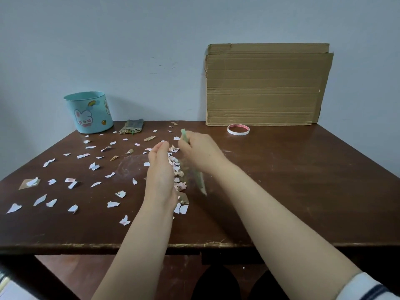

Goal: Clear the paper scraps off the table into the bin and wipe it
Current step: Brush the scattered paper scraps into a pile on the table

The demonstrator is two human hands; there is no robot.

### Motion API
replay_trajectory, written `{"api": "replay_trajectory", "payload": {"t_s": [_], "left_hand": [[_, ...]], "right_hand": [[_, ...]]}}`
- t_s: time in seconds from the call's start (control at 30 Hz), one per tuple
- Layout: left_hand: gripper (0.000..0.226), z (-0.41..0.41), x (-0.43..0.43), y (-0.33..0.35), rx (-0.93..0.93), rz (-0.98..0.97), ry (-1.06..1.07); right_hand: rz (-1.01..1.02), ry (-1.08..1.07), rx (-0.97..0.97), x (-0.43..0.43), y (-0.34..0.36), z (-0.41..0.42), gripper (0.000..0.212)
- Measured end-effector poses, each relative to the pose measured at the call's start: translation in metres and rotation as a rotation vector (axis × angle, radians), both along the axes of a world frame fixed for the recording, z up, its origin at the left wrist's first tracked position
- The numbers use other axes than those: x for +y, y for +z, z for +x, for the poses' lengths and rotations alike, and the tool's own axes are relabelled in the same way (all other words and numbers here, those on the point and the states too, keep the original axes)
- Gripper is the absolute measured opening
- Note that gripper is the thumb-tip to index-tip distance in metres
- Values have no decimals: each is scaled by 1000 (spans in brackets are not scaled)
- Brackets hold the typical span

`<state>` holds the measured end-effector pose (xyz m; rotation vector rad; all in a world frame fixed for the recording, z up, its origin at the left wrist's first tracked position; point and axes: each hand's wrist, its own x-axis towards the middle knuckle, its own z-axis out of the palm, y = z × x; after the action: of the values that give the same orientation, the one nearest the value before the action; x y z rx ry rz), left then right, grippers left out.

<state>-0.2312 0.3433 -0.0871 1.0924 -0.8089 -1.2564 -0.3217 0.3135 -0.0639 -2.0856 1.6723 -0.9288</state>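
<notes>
Torn paper scraps (74,184) lie scattered over the left half of the dark wooden table (303,191). A denser line of scraps (178,169) is heaped between my hands at the middle. My left hand (161,169) stands on edge with straight fingers against the left side of that heap. My right hand (200,149) grips a thin green sheet (200,179) held on edge along the heap's right side. The light blue bin (89,112) with a rabbit picture stands at the back left.
A grey-brown cloth (132,126) lies just right of the bin. A large cardboard sheet (267,84) leans on the wall at the back right, with a tape ring (238,129) in front of it. The table's front edge (65,245) runs near my forearms.
</notes>
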Motion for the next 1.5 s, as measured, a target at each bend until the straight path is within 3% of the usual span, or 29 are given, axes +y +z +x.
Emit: {"api": "replay_trajectory", "payload": {"t_s": [0.17,0.33,0.5,0.6,0.77,0.9,0.97,1.23,1.5], "left_hand": [[23,-1,1,-7,25,-5,-18],[38,8,5,-6,82,-12,5],[35,21,4,-3,36,-36,65],[36,22,4,-5,5,-37,70],[30,19,2,-8,5,-37,41],[24,20,2,-7,60,-26,40],[36,25,1,-7,101,-22,38],[41,45,-5,-5,78,-30,136],[36,50,-8,-4,74,-25,86]], "right_hand": [[120,0,200,18,-4,-13,35],[56,97,89,15,-16,28,39],[24,148,-53,11,-7,41,36],[15,74,-8,15,4,18,32],[186,87,97,28,5,-4,30],[192,171,-69,28,-10,26,34],[150,181,-141,22,-13,42,33],[69,149,-253,15,2,37,29],[248,255,-280,28,-8,49,28]]}}
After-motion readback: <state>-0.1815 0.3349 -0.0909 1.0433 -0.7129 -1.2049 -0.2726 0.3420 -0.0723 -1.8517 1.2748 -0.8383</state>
